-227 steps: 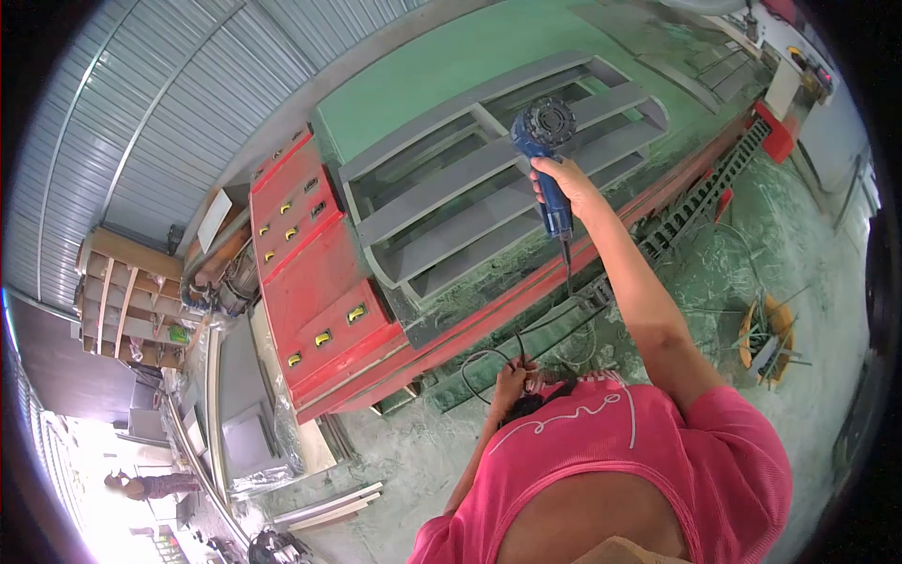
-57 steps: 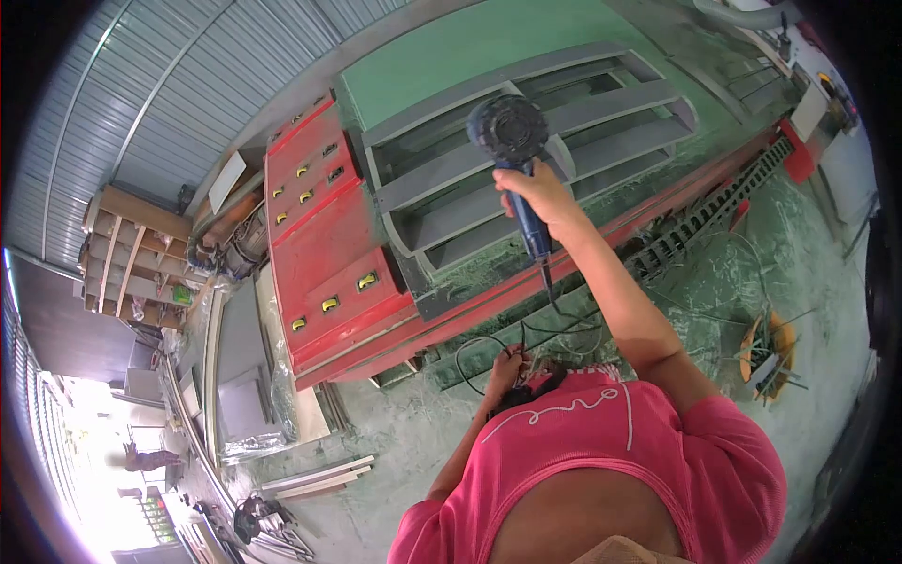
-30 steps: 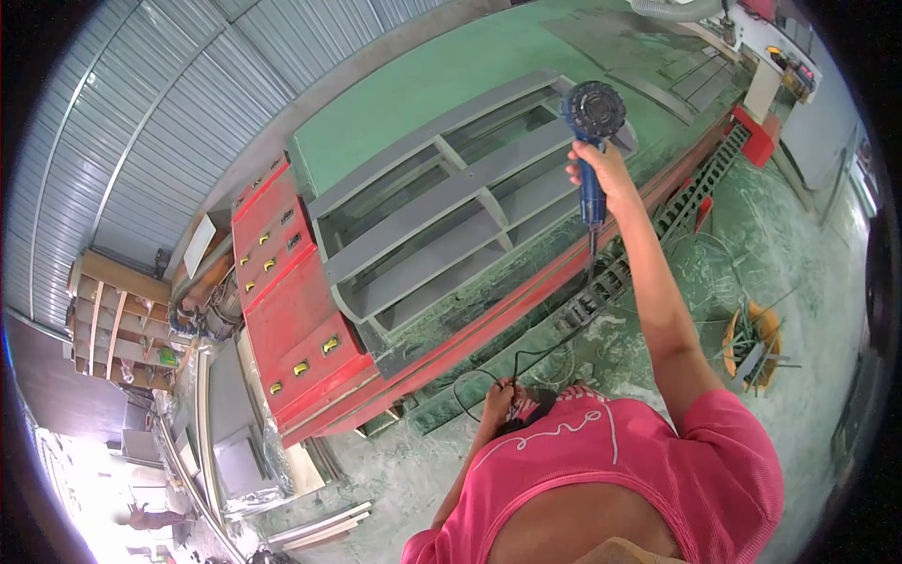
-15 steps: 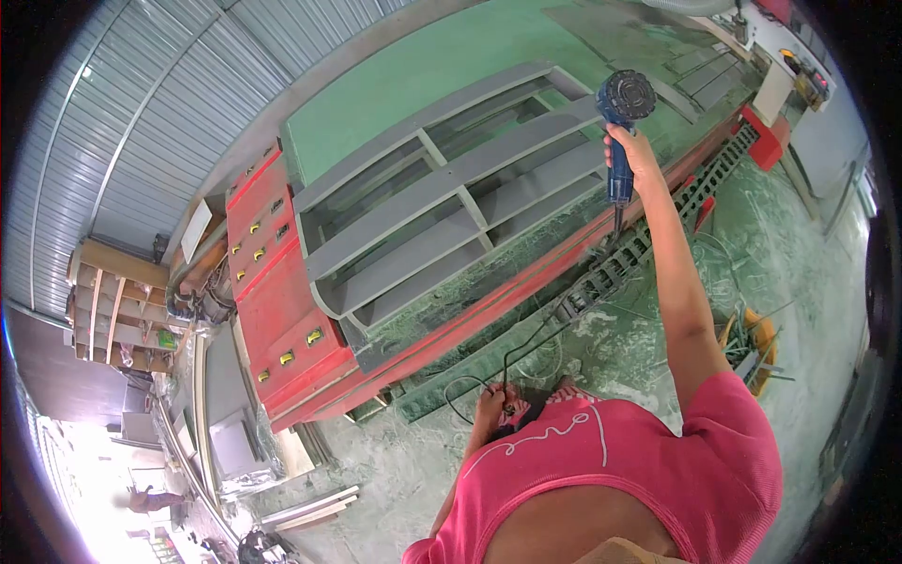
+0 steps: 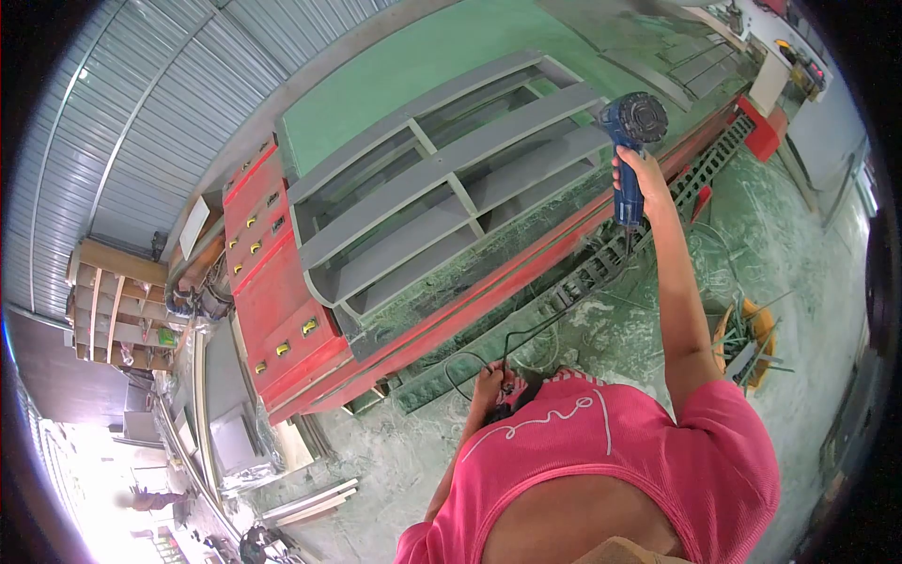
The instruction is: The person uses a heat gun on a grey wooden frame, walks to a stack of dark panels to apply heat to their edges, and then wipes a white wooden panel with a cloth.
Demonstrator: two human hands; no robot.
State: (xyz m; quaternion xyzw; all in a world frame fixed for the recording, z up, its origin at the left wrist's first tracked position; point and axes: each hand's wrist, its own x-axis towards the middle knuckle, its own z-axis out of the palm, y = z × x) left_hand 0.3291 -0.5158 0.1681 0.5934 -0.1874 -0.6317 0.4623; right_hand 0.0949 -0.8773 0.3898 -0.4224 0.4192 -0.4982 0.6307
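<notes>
My right hand (image 5: 642, 179) is wrapped around the grip of a blue heat gun (image 5: 630, 202) with a round black back end. The tool is raised beside the right end of a grey slatted frame (image 5: 404, 226), its nozzle side facing the frame. A black cord (image 5: 526, 331) runs from the bottom of the grip down toward my body. Low in front of my waist, my left hand (image 5: 489, 383) is closed on that cord, which makes a loop beside it. The frame lies flat on a green-topped machine bed (image 5: 352, 122).
Red machine side panels (image 5: 282, 310) with yellow fittings stand left of the frame. A black cable chain (image 5: 583, 282) runs along the near edge. A yellow bin (image 5: 756, 343) holds strips at the right. Boards (image 5: 310, 503) lie on the floor; wooden shelving (image 5: 117, 310) stands far left.
My right hand and the heat gun have moved slightly right and down, a little away from the frame's right end. My left hand stays closed on the cord.
</notes>
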